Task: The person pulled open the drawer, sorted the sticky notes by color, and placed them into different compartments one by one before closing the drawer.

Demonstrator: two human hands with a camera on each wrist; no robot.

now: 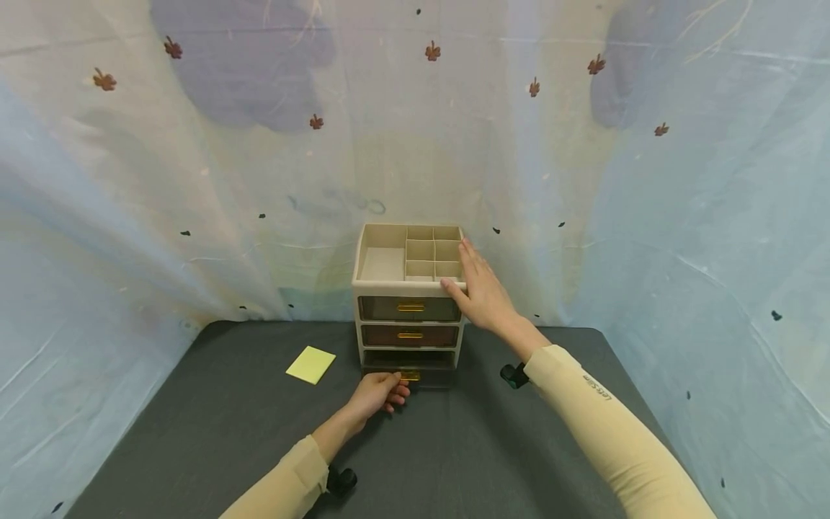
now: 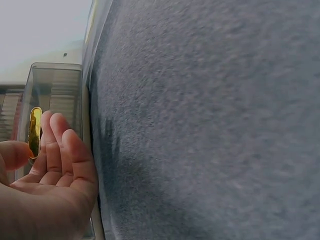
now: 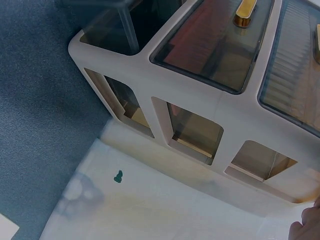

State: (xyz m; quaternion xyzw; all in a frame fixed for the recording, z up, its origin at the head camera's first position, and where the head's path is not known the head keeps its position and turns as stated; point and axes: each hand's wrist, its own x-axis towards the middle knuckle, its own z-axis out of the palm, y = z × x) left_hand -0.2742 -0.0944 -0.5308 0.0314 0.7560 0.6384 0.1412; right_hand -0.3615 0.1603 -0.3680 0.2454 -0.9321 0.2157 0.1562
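A cream desktop drawer organizer (image 1: 410, 287) stands at the back of the table, with open compartments on top and three see-through drawers below. Its bottom drawer (image 1: 436, 380) is pulled out toward me. My left hand (image 1: 376, 393) pinches the gold handle (image 1: 411, 375) of that drawer; in the left wrist view the thumb and fingers meet at the handle (image 2: 35, 132). My right hand (image 1: 485, 292) rests on the organizer's upper right edge, its fingers extended along the rim. The upper drawer (image 1: 376, 309) and middle drawer (image 1: 377, 336) are closed.
A yellow sticky note pad (image 1: 311, 365) lies on the dark table (image 1: 246, 418), left of the organizer. Behind and at both sides hangs a pale patterned curtain (image 1: 402, 158). Its lower edge meets the back of the table.
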